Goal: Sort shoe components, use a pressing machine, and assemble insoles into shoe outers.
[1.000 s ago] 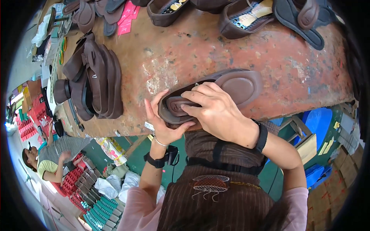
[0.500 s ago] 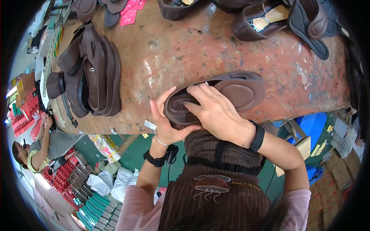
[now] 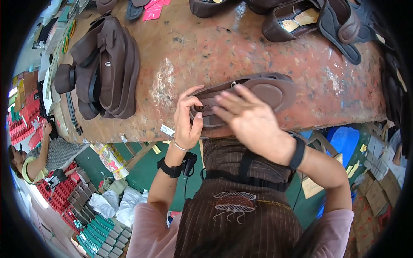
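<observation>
A dark brown flat shoe (image 3: 241, 81) lies sideways on the worktable in front of me, heel end to the left. Its inside shows a brown insole (image 3: 205, 105) with a printed mark at the heel. Toward the right end sits a padded part with a round stitched outline (image 3: 267, 95). My left hand (image 3: 188, 122) curls around the heel end, fingertips over the rim and thumb on the near side. Above the middle of the shoe, my right hand (image 3: 254, 122) has its fingers stretched out, smeared by motion; whether they touch the shoe I cannot tell.
A pile of brown shoes (image 3: 118, 73) stands on the worktable (image 3: 206, 47) at left. More shoes (image 3: 297, 21) and loose insoles (image 3: 344, 43) lie at the far right, pink tags (image 3: 152, 10) at the back. Another person (image 3: 36, 165) works at far left, beside red racks (image 3: 56, 189).
My right hand has lifted its fingers from the heel insole and shifted right. The left hand's fingers have curled in around the heel. The view has shifted slightly.
</observation>
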The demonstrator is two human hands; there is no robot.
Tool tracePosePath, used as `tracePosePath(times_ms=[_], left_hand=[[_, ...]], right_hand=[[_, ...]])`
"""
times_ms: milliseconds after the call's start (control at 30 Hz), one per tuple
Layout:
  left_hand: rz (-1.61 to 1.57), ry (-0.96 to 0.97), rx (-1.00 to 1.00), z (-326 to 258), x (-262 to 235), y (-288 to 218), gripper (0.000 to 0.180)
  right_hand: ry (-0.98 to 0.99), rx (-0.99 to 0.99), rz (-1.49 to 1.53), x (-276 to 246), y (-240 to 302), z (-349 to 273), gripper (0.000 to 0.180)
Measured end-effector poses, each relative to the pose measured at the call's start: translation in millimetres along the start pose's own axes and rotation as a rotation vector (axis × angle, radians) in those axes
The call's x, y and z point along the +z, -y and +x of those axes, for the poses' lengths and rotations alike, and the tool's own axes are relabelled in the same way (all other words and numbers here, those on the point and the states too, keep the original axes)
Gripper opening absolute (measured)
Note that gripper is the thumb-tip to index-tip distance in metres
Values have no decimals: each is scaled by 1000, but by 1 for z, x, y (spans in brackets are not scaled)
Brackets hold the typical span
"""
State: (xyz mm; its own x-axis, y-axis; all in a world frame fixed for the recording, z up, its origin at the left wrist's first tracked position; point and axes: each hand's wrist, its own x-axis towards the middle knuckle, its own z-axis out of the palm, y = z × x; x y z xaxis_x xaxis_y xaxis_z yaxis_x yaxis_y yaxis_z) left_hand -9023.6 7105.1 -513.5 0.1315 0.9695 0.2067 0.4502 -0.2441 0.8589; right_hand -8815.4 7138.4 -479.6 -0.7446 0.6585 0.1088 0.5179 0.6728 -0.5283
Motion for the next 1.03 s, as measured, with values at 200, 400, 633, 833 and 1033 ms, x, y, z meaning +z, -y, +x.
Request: tracePosePath(times_ms=[200,400,633,833,1033], left_hand=[[33,45,-77,4,12,-26,45],[367,432,-14,-1,70,-104,71],[613,560,94,2,90,-115,44],[690,578,124,6,96,-115,36],[640,600,138,6,91,-105,54]], right_hand=[[-31,134,-53,-17,0,-8,36],[-567,657,-427,-59,-57,-18,68],[-392,392,-9,-84,8,-63,19],[-409,427,-278,-28,-17,-60,36],[-255,483,-340,-18,-22,-63,56]])
